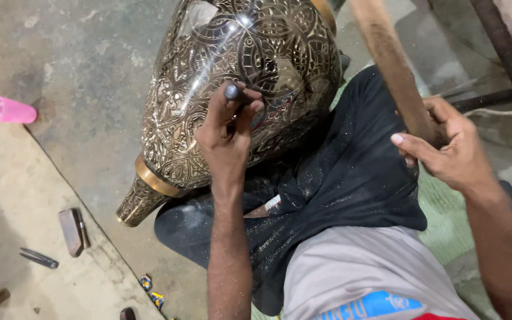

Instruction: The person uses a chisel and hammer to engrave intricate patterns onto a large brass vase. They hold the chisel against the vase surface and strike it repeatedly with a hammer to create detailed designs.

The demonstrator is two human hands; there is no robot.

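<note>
— What's that big piece under the left hand (226, 133)?

— A large metal vase (238, 77), lying on its side across the person's lap, which is covered by a dark cloth (351, 172). Its surface is dark and glossy, cut all over with fine silver-toned floral and looping patterns. A plain brass-coloured band rings the narrow neck, which flares into a small end pointing down and away from the left wrist, toward the floor.

— And the hand itself?

— Clenched round a thin dark chisel (233, 93), its blunt top poking out above the thumb, the tip pressed to the vase's belly. The fingers rest against the metal.

— The right hand (445, 145)?

— Well apart from the left, off beyond the cloth. It grips a pale wooden handle (389, 65) that rises steeply up from the fist and runs out of the top of the frame; I cannot tell what sits on its end.

— Anything else about?

— Far out past the left hand, a pink plastic cup (7, 110) lies on the concrete. Nearer, below the vase's mouth, a small flat stone block (72, 230) and a slim metal tool (38, 258) lie on a pale mat. Fine glittering filings speckle the cloth and the left forearm.
</note>
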